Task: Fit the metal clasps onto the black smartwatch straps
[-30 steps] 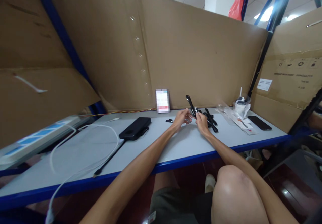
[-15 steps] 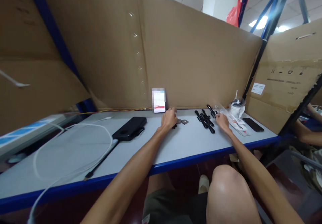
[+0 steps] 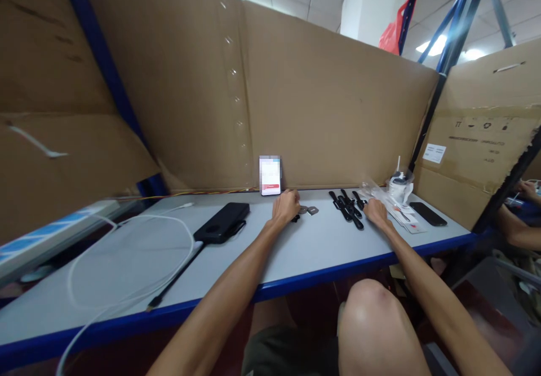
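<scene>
My left hand [image 3: 286, 207] rests on the table with its fingers curled; anything inside them is hidden. Small flat grey metal pieces [image 3: 312, 211] lie just right of it, and a small black part [image 3: 296, 218] shows by its edge. On the right, my right hand [image 3: 375, 211] has its fingers closed on the near end of a slender black tool [image 3: 358, 198], low at the tabletop. Left of that tool, several similar black tools [image 3: 347, 207] lie in a loose, overlapping pile. Their exact kind is too small to tell.
A lit phone [image 3: 270, 176] leans on the cardboard wall [image 3: 313, 111]. A black power bank [image 3: 222, 222] and white cable [image 3: 192, 235] lie left. Plastic packaging [image 3: 397, 209], a wrapped cup [image 3: 398, 187] and a dark phone [image 3: 428, 213] are right. Another person's arm [image 3: 518, 226] shows far right.
The black tool at my right hand, angled up earlier, now sits lower beside the pile. My left hand stays near the metal pieces. The whole view has shifted slightly.
</scene>
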Available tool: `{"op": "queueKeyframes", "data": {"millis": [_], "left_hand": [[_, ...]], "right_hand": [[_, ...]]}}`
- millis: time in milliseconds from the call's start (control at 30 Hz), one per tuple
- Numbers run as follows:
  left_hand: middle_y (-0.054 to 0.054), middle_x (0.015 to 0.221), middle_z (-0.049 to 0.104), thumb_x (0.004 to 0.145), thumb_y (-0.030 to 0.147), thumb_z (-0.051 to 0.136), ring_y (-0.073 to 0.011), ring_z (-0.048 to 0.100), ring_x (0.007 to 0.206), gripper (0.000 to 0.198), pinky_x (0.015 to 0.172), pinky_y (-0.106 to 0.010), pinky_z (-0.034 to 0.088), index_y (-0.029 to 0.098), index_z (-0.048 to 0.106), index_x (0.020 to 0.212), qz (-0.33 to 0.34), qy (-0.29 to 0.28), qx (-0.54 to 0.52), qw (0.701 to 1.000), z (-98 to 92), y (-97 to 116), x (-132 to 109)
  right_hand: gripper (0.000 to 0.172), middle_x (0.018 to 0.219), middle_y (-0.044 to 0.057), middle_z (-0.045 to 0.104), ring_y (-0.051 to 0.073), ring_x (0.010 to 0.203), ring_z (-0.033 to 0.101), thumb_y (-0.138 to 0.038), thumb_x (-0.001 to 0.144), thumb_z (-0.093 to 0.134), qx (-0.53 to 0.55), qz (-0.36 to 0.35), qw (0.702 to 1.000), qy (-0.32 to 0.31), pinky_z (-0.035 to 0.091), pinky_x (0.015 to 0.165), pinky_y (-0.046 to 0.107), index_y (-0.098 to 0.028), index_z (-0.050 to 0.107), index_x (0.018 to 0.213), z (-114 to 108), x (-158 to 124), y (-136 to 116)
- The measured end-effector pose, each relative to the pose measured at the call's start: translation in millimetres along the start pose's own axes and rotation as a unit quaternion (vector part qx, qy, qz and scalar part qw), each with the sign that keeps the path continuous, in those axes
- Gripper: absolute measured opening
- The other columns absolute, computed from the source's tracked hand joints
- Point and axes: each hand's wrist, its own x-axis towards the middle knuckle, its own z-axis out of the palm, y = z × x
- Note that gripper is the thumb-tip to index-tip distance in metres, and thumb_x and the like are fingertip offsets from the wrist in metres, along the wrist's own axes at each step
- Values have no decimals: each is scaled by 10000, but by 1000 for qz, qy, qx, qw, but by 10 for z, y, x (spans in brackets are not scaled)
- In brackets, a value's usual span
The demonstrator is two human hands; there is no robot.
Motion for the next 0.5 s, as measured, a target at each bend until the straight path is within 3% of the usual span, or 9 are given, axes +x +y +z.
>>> {"op": "queueKeyframes", "data": {"millis": [167,267,367,500], "left_hand": [[-126,1064,687,778,109,502,-272,640,934,279,694,-313,420,221,701,939,-12,-4,-1,1000,15,-41,26],[-136,1073,695,778,118,494,-281,647,939,287,694,-316,420,217,706,944,-28,1,-2,1000,1,-82,38],[-141,1048,711,778,136,493,-278,658,916,299,692,-315,423,213,711,967,-50,9,-2,999,-24,-126,38],[-143,1027,725,733,132,525,-275,661,924,324,699,-310,436,207,710,988,-74,-10,7,997,-72,-229,48]], "right_hand": [[331,1197,264,641,314,1143,603,-176,921,451,-42,-62,996,52,443,889,343,-76,718,1089,-103,-138,-125],[331,1080,234,693,311,1048,653,-265,949,458,-28,-123,992,4,460,851,351,-100,726,1051,-122,-257,-310],[340,1104,237,692,324,1074,647,-335,947,504,-39,-170,985,-4,458,881,382,-102,725,1059,-84,-344,-522],[273,1109,244,697,322,1062,660,-176,898,534,-52,-163,984,-51,468,882,403,-103,735,1068,-50,-367,-750]]}}
